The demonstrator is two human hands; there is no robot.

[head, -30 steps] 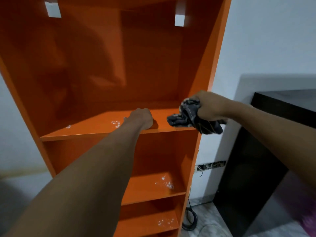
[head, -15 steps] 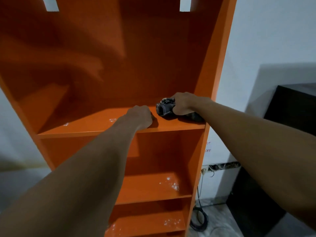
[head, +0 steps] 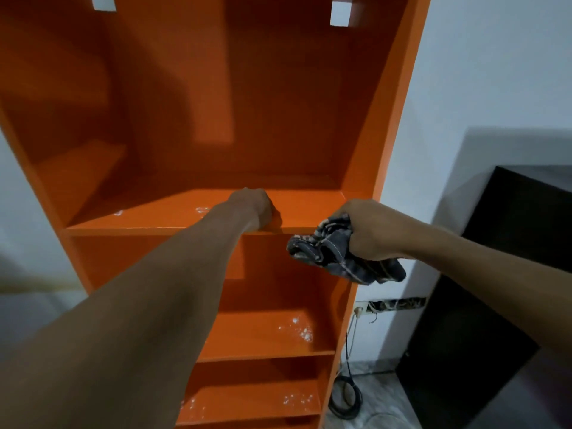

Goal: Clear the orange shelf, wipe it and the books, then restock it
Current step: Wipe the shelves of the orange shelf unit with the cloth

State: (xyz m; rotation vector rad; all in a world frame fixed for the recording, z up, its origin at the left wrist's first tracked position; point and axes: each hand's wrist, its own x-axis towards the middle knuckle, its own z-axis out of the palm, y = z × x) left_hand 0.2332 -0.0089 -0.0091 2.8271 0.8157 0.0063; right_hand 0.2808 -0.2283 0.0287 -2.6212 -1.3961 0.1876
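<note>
Two hands at orange shelf [head: 139,218]; left hand [head: 252,209] fisted, empty, resting on it; right hand [head: 371,232] clenched round cloth [head: 337,258]

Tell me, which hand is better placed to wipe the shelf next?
Right, probably. The right hand grips the cloth beside the shelf board; the left hand rests curled on it, without cloth.
</note>
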